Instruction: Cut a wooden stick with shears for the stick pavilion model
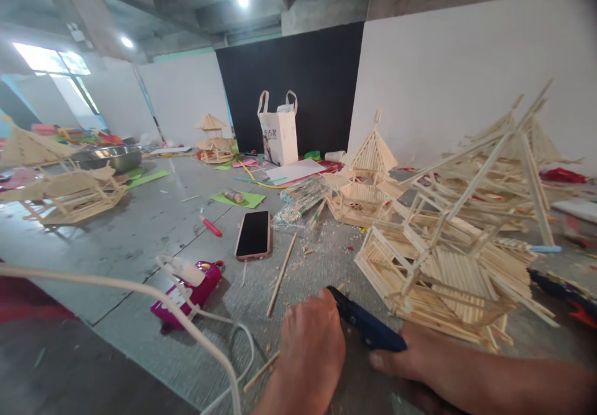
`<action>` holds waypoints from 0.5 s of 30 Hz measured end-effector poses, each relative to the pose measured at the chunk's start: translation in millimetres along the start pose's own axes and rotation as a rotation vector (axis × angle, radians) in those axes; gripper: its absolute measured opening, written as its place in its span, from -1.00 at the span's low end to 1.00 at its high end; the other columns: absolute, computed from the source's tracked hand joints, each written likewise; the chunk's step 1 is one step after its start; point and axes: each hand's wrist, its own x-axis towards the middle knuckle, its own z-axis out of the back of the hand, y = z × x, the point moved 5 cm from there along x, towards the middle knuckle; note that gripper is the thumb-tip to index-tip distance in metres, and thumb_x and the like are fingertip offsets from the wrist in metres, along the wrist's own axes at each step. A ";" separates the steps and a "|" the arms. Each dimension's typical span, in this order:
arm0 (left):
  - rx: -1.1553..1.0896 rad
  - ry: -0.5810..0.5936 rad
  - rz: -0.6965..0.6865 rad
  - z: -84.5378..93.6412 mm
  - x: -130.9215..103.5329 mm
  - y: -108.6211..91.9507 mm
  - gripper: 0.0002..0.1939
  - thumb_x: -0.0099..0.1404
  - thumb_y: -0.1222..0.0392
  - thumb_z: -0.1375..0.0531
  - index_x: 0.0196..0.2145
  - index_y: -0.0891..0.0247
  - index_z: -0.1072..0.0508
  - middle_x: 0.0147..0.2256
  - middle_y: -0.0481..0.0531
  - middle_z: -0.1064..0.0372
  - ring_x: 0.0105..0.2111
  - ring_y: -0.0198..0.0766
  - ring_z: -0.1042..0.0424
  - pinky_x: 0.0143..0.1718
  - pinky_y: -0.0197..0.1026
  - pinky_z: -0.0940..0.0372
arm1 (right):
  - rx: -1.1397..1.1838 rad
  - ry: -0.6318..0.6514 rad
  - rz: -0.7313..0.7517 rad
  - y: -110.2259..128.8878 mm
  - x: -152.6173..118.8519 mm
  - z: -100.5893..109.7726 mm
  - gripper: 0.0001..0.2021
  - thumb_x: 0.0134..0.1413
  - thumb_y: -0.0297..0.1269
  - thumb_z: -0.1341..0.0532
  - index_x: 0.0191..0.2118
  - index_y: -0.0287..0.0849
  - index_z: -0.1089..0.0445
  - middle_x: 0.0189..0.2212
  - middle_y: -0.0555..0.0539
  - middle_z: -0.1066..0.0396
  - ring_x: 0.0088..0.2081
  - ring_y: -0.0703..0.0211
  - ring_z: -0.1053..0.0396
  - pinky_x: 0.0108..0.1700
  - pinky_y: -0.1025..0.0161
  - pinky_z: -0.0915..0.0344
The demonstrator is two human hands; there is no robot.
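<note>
Down on the grey floor (140,228), the person's two hands meet over a dark blue tool (368,328) that looks like a glue gun, though the view is too tight to be sure. The left hand (310,353) curls over its near end, fingers closed around it, seemingly to steady it. The right hand (410,359) comes in from the side with its thumb pressed along the tool's lower edge; whether its other fingers wrap the tool I cannot tell, since they are hidden underneath. The tool sits low, just in front of the tipped stick model (448,265), a pagoda-like frame lying on its side so that its underside faces the hands. A white cable (186,321) runs across the floor past a magenta gadget (196,287), kept off to the left. A phone (254,234) lies face up beyond a loose stick (281,275). Further back stand a smaller finished pagoda (368,178), a white bag (278,132) against the dark wall, and another stick model (65,185) at far left beside a metal bowl (112,155).
</note>
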 end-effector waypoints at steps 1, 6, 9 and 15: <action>0.002 0.001 0.003 1.7 0.1 -0.8 -0.69 0.23 0.46 0.07 -0.28 0.26 -0.42 -0.40 0.17 -0.52 -0.37 -0.01 -0.52 -0.44 -0.14 -0.29 | 0.026 0.011 0.008 -2.1 2.5 0.9 -0.61 0.22 -0.30 0.09 -0.65 -0.16 -0.04 -0.83 0.13 0.03 -0.84 0.40 0.10 -0.84 0.46 0.01; 0.039 0.022 0.013 3.7 -0.1 -2.2 -0.71 0.23 0.47 0.06 -0.29 0.29 -0.42 -0.40 0.21 -0.52 -0.36 -0.03 -0.52 -0.44 -0.18 -0.25 | 0.070 0.019 0.001 -4.3 4.0 4.7 -0.62 0.20 -0.35 0.08 -0.65 -0.18 -0.04 -0.83 0.14 0.01 -0.85 0.41 0.11 -0.87 0.47 0.00; 0.042 0.022 0.001 1.9 -0.4 -2.6 -0.71 0.23 0.46 0.07 -0.28 0.29 -0.41 -0.40 0.21 -0.51 -0.35 0.00 -0.52 -0.43 -0.16 -0.26 | 0.060 0.017 -0.005 -3.5 2.9 5.1 -0.63 0.20 -0.34 0.06 -0.65 -0.17 -0.05 -0.84 0.14 0.02 -0.85 0.40 0.11 -0.87 0.46 -0.01; 0.041 -0.065 -0.018 1.0 0.3 -2.6 -0.70 0.20 0.47 0.07 -0.32 0.26 -0.41 -0.44 0.18 -0.51 -0.40 0.01 -0.52 -0.47 -0.14 -0.28 | 0.080 0.019 -0.091 -8.0 5.0 6.3 -0.59 0.21 -0.30 0.08 -0.68 -0.18 -0.04 -0.82 0.11 0.01 -0.83 0.42 0.10 -0.87 0.47 0.00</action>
